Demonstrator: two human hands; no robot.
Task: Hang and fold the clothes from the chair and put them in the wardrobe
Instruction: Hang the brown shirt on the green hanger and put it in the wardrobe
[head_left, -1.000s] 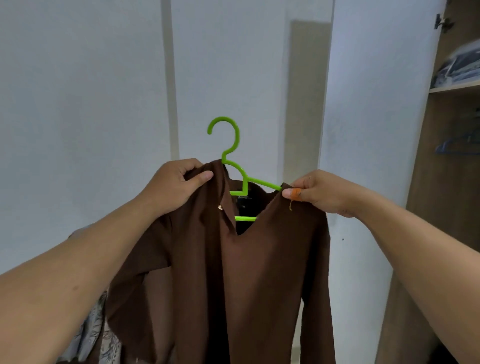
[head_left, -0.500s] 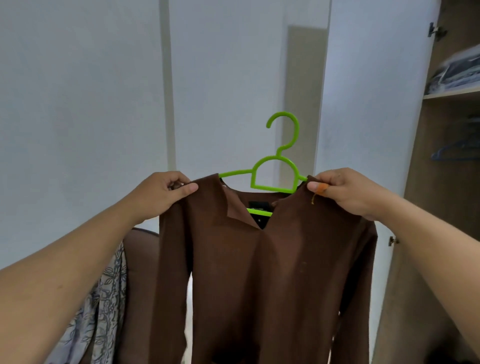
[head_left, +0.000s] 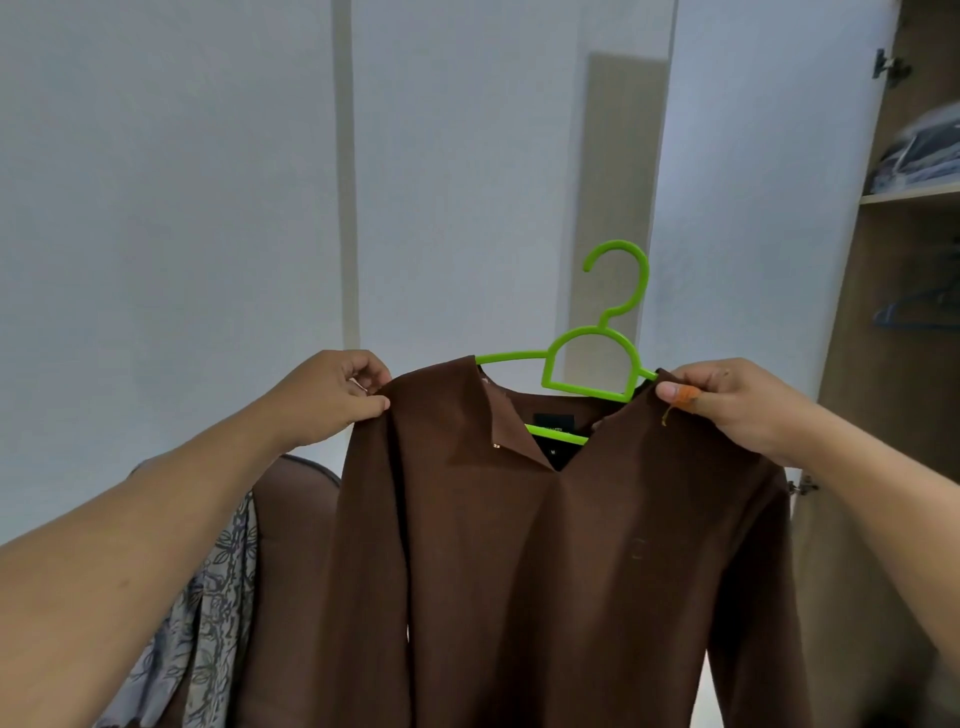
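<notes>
A brown long-sleeved top (head_left: 545, 571) hangs in front of me on a bright green plastic hanger (head_left: 592, 358), whose hook points up. My left hand (head_left: 327, 400) pinches the top's left shoulder. My right hand (head_left: 727, 405) pinches its right shoulder, over the hanger's arm. The neckline is open and shows a black label. The lower part of the top runs out of the frame.
The chair's brown back (head_left: 291, 519) stands low at left with a grey floral garment (head_left: 208, 623) draped on it. At right the open wardrobe (head_left: 904, 364) shows a shelf with folded clothes (head_left: 919, 161) and a blue hanger (head_left: 914, 312). Its white door (head_left: 753, 208) stands open.
The hanger has swung from sideways to flat inside the top and shifted right. Both hands spread the shoulders apart. My view turned slightly toward the wardrobe.
</notes>
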